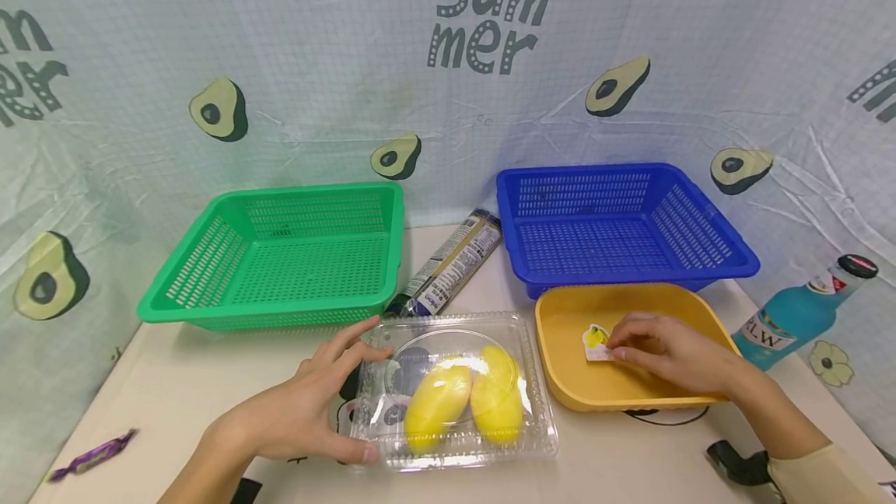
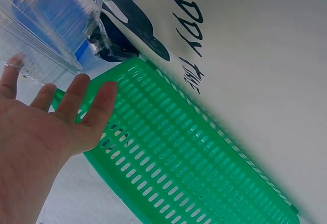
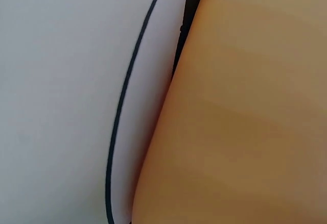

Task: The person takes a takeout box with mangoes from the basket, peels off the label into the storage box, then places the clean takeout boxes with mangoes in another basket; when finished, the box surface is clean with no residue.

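Observation:
A clear plastic clamshell box holds two yellow mango-like fruits and stands on the table before me. My left hand is at its left side, thumb and fingers spread along the edge. In the left wrist view, the fingers of my left hand are fairly straight beside the box wall. Inside a yellow basin, my right hand pinches a small white card with a yellow fruit picture. The right wrist view shows only the basin's outer wall and the table.
A green basket stands at back left, a blue basket at back right. Between them lies a long printed package. A turquoise bottle is right of the basin. A purple-wrapped candy lies far left.

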`<state>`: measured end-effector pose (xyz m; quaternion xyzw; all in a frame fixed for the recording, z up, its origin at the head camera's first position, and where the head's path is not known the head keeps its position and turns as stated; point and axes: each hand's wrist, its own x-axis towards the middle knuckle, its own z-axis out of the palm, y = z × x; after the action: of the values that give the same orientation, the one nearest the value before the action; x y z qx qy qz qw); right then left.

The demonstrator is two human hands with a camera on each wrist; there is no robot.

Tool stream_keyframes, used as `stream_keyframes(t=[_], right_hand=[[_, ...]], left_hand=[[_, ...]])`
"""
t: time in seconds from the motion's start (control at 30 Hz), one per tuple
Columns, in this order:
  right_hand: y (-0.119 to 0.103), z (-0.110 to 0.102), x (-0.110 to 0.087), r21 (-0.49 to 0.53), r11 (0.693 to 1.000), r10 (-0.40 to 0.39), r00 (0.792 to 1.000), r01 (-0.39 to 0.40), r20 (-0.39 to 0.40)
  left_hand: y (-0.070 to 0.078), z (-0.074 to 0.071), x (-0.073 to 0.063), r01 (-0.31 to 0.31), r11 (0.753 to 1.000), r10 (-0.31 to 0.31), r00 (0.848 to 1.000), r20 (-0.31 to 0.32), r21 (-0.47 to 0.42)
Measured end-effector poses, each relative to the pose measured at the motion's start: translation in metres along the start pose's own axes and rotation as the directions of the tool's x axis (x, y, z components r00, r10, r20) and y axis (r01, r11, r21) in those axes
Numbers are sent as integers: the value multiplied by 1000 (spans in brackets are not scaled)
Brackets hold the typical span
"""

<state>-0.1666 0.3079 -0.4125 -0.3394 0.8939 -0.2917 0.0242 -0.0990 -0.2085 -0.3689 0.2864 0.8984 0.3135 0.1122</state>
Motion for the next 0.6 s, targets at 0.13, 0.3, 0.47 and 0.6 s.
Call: stream_keyframes(t=[0.13,0.3,0.47,0.6], right_hand=[[-2,0,0,-30,1000,2,998,-4,-56],[-8,-2,2,-70,998,-16,992,7,-128],[-18,-5,7,-70,997,-55,987,44,-149],[-30,-5,13,-75,996,-63,987,52,-148]], left_hand=[[0,0,0,-2,1000,2,1000,-3,4],[0,-1,1,-6,1000,6,1000,-2,11],[0,-3,3,-2,1000,1,1000,14,17],[0,-6,6,10,1000,-11,999,33,23]])
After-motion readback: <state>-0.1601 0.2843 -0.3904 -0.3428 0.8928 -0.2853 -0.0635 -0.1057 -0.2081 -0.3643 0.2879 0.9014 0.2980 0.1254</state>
